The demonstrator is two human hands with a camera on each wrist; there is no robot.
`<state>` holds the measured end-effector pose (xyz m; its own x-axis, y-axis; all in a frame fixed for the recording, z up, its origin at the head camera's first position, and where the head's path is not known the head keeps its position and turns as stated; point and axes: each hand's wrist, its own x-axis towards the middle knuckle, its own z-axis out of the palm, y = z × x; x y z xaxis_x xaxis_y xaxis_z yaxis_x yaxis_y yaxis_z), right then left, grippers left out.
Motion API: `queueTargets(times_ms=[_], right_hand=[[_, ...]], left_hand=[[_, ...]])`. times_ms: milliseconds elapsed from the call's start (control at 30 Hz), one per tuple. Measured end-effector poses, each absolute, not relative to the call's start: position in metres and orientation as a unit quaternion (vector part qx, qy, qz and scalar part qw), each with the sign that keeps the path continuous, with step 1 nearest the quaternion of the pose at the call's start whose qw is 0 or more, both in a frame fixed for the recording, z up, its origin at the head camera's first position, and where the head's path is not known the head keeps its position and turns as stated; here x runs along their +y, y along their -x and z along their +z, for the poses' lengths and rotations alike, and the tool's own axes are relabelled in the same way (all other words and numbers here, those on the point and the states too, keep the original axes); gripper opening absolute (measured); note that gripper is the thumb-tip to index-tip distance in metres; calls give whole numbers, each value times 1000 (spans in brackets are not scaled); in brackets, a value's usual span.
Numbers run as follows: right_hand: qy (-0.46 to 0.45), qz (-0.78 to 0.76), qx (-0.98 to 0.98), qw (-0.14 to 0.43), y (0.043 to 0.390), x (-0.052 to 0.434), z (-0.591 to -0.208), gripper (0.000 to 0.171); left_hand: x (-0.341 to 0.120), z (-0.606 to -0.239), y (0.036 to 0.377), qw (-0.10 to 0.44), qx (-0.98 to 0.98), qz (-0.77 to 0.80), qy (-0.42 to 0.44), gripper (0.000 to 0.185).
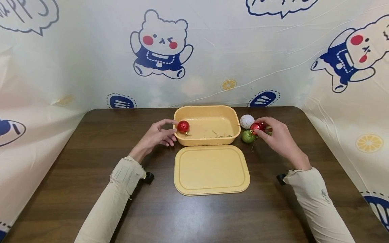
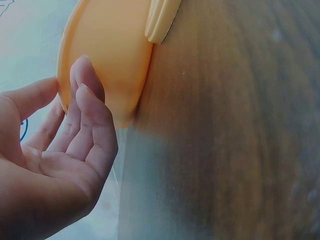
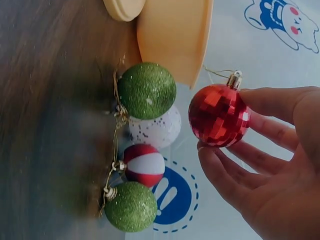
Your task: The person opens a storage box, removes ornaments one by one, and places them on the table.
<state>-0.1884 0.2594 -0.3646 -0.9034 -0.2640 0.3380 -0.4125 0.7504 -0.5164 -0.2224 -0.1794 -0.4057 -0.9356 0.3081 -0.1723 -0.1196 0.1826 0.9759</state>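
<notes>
The left hand (image 1: 155,136) pinches a red bauble (image 1: 183,127) at the left rim of the yellow tub (image 1: 234,118), which holds only loose gold strings. The right hand (image 1: 278,136) grips a faceted red bauble (image 3: 218,115) beside the tub, above green (image 3: 146,90), white (image 3: 156,131) and striped ones (image 3: 143,165). The lid (image 1: 211,170) lies just in front.

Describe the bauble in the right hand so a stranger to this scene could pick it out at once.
Start at the yellow tub at the back of the dark wooden table and look just past its right wall, where a few baubles lie together. The right hand pinches one there, the red mirror-faceted bauble with a gold cap. Its neighbours are glittery green, speckled white or red-and-white striped; none is faceted.
</notes>
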Motion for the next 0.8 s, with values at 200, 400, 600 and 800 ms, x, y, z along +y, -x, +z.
queueTargets(times_ms=[200, 400, 600, 800], right_hand=[[-167, 294, -935, 112, 190, 265, -362, 33], [-165, 292, -937, 102, 189, 271, -359, 39], [-178, 283, -937, 98, 190, 274, -361, 38], [-167, 269, -946, 65, 193, 275, -365, 38]], left_hand=[[-180, -406, 223, 168, 749, 638, -63, 43], [-179, -406, 223, 165, 750, 637, -61, 42], [-179, -407, 224, 162, 751, 637, -62, 43], [-179, -407, 223, 166, 752, 635, -60, 44]])
